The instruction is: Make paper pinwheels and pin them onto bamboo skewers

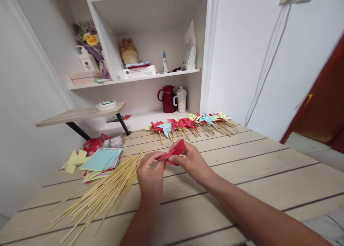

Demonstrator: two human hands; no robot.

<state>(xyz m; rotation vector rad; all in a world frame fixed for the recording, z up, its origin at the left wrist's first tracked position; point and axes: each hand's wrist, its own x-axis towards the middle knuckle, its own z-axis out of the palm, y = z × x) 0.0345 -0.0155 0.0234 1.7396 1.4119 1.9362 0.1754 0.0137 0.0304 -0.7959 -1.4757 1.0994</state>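
Note:
Both hands hold one folded piece of red paper above the table, its corners sticking up and down between the fingers. My left hand pinches its left side, and my right hand grips the right side with the thumb in front. Some of the paper is hidden behind the fingers. Just left of my left hand lies a loose pile of thin wooden sticks. Beyond the hands, finished paper pinwheels in red, blue and yellow lie in a row, their sticks pointing toward me.
A stack of coloured paper squares lies at the left, with a yellow pinwheel shape, red paper shapes and a clear container close by. Behind stand a small raised shelf, a red jug and a cup.

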